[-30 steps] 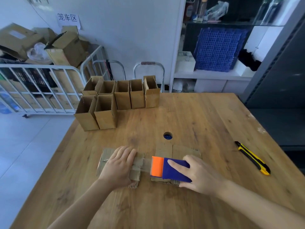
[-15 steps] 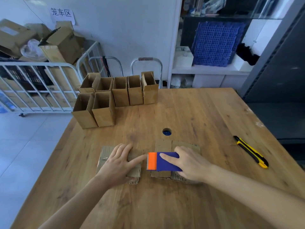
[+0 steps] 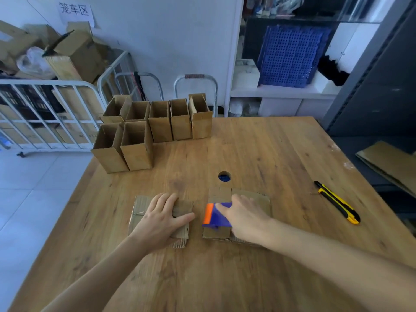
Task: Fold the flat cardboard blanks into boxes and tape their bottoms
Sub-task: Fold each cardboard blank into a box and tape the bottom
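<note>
From the head camera, a cardboard box [image 3: 161, 218] lies flat on its side near the front of the wooden worktop [image 3: 270, 154]. The left hand [image 3: 161, 220] presses palm-down on it, fingers [image 3: 165, 201] spread and flat, gripping nothing. Just to its right, the right hand [image 3: 244, 218] rests on a blue and orange scraper [image 3: 212, 215], fingers extended and close together on top of it, over a second piece of flattened cardboard [image 3: 251, 199]. Seven upright open boxes [image 3: 157, 129] stand grouped at the far left corner. A yellow utility knife [image 3: 337, 202] lies well apart at the right edge
</note>
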